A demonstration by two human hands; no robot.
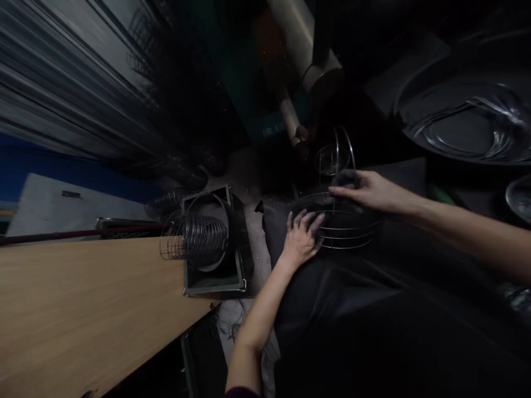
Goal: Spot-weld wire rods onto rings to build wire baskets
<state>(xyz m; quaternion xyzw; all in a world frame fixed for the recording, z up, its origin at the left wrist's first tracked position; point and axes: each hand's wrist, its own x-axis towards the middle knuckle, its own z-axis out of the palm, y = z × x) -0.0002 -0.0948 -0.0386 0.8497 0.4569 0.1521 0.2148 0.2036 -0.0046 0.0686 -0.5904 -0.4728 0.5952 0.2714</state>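
Observation:
A round wire frame (346, 237) with several thin metal hoops rests on the dark apron (332, 282) over my lap. My left hand (301, 237) lies against its left side, fingers spread and fingertips at the wires. At the frame's far side, the thumb and fingers of my right hand (365, 190) are closed on a bent metal wire (352, 146) that rises in a loop above the frame. Blur and darkness hide where that wire meets the hoops.
On the left, a crate (213, 284) holds a stack of wire frames (203, 232) beside a wooden board (103, 298). A wide basin (448, 146) with shiny wire hoops (468, 132) stands at the right. Ahead are dark machine parts with a metal cylinder (296, 33).

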